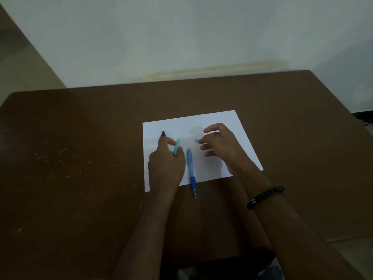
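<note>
Your left hand sits in the middle of the frame, low on the left half of the white sheet of paper, with its fingers curled round a black-tipped pen whose dark end pokes out past the knuckles toward the top of the frame. The same hand also holds a light teal piece, which stands out at a slant between the forefinger and the thumb; whether it is a cap or a second pen, the picture is too dim to tell.

Your right hand hovers just right of centre over the paper, fingers bent inward, and its fingertips pinch a small blue piece that points left toward the other hand. The two hands are apart, with a gap of bare paper between them.

In that gap, a blue pen lies loose, touched by neither hand. It runs nearly straight up and down the frame, its upper part on the paper and its thin tip reaching past the sheet's lower edge onto the brown tabletop.

A black bead bracelet circles your right wrist, lower right of centre. A pale wall fills the top of the frame behind the tabletop's far edge
</note>
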